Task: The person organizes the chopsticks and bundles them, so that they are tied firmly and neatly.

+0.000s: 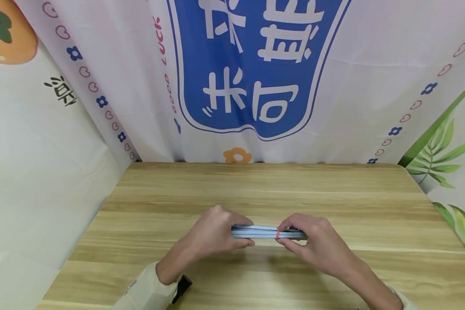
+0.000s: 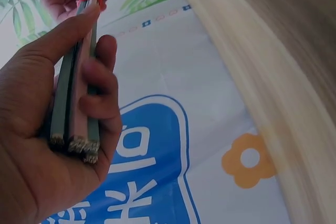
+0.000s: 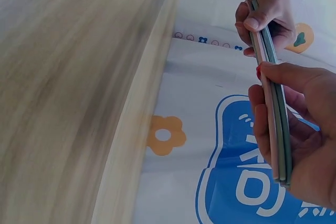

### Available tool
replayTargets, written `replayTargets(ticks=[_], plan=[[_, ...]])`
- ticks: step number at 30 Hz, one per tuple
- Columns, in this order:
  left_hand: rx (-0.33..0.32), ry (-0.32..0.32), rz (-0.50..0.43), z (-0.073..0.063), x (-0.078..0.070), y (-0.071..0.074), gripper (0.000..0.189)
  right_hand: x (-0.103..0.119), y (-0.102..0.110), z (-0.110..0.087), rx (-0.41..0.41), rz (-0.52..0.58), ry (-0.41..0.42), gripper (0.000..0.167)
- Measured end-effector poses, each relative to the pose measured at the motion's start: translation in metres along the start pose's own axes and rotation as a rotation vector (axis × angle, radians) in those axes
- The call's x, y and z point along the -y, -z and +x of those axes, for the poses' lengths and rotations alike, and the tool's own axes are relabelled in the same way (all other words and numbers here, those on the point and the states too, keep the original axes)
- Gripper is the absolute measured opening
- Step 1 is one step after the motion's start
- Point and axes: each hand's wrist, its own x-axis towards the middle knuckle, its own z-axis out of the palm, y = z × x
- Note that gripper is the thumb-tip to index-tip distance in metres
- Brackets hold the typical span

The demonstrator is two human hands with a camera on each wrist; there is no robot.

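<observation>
A bundle of slim pastel sticks (image 1: pixel 257 233) is held level above the table, spanning both hands. Pink and green sides show in the left wrist view, where the sticks' (image 2: pixel 78 121) near ends look rough and speckled; their exact kind cannot be told. My left hand (image 1: pixel 214 230) grips one end, thumb on one side and fingers curled round the other. Toward the opposite end, my right hand (image 1: pixel 314 241) pinches the bundle at a thin red band (image 1: pixel 277 233), which looks like a rubber band. In the right wrist view that hand (image 3: pixel 310 114) partly covers the sticks.
Below the hands is a wood-grain table (image 1: pixel 170 189). A printed white cloth (image 1: pixel 356 86) with a blue panel (image 1: pixel 252 77) hangs along its back edge. Pale sheeting (image 1: pixel 35 181) borders the left side, and leaf-printed cloth (image 1: pixel 438 150) the right.
</observation>
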Motion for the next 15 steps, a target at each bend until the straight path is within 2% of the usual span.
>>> replayTargets(ticks=[3,9,15], plan=[[0.029,-0.002,0.003,0.001,0.002,0.004,0.025,-0.002,0.001,0.000,-0.021,0.038,0.018,0.027],[0.025,-0.015,0.027,0.001,0.006,0.009,0.025,-0.005,-0.001,0.001,-0.043,0.094,0.049,0.027],[0.031,0.020,-0.030,-0.001,0.005,0.011,0.026,-0.005,-0.003,0.001,-0.064,0.117,0.053,0.027]])
